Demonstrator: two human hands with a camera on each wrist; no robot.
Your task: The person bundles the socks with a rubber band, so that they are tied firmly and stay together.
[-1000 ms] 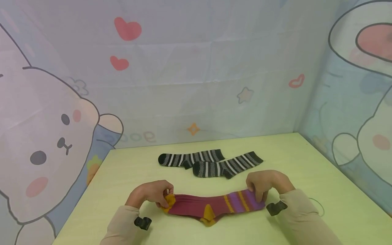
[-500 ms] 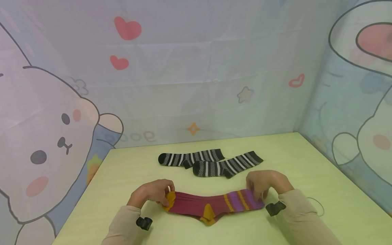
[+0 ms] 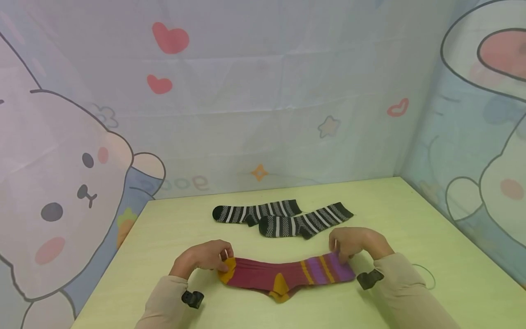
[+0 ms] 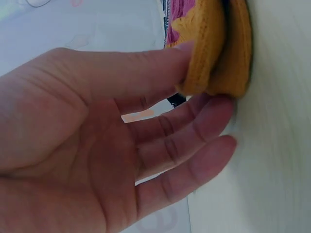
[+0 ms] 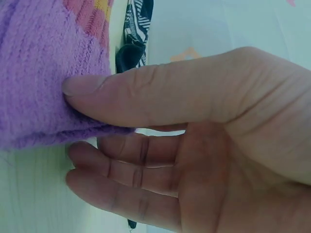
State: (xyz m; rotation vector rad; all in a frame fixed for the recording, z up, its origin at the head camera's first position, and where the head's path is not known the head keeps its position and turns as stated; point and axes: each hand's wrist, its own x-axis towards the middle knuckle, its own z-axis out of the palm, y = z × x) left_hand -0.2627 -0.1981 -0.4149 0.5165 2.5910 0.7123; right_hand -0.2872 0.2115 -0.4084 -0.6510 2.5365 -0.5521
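Observation:
A maroon sock (image 3: 259, 275) with mustard toe and heel and a purple-striped cuff lies stretched sideways near the table's front. At its toe end, my left hand (image 3: 207, 256) pinches the upper edge; the left wrist view has the thumb against the mustard knit (image 4: 211, 53) and the other fingers loosely bent beyond it. My right hand (image 3: 351, 242) holds the cuff's upper corner. The right wrist view shows its thumb on top of the purple cuff (image 5: 43, 77), with the fingers partly under the edge; the index fingertip is hidden.
Two black-and-white striped socks lie behind: the left one (image 3: 256, 213) and the right one (image 3: 306, 223), close together. A thin green loop (image 3: 431, 276) sits beside the right sleeve. A printed cloth (image 3: 263, 91) hangs at the back of the pale green table (image 3: 172, 224).
Both hands have shifted slightly, so more of the mustard toe and purple cuff shows. The maroon sock stays almost in place, and the striped socks have not moved.

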